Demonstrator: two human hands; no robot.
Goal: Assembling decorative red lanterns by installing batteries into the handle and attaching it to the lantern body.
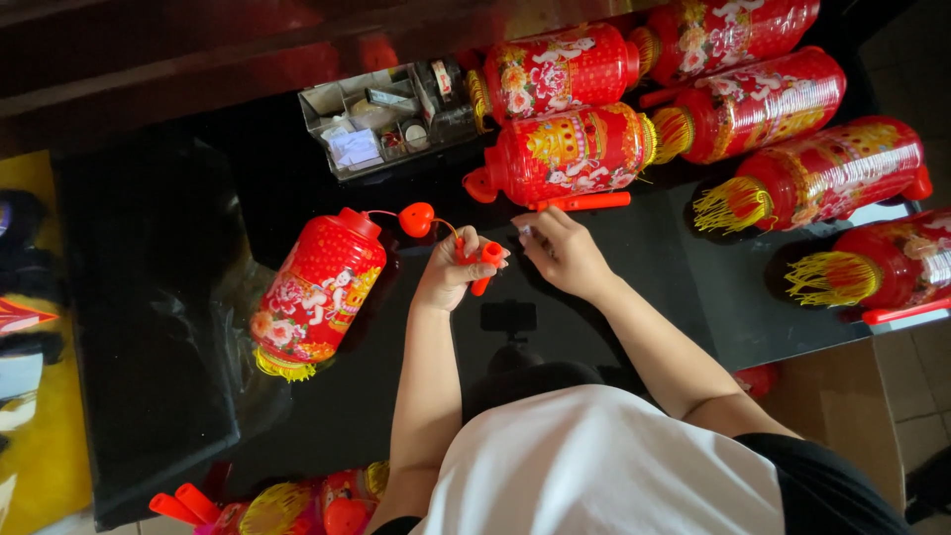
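The thin cord between the heart [416, 219] and the handle [485, 266] could be snapped if tugged, since the lantern [319, 287] lies on the table [644, 258]. The handle is clenched in the left hand [451, 272]; something small, not identifiable, is pinched by the right hand [563, 253].

Right hand [563, 253] pinches something too small to tell; bottom lanterns [297, 505] cut off by the edge
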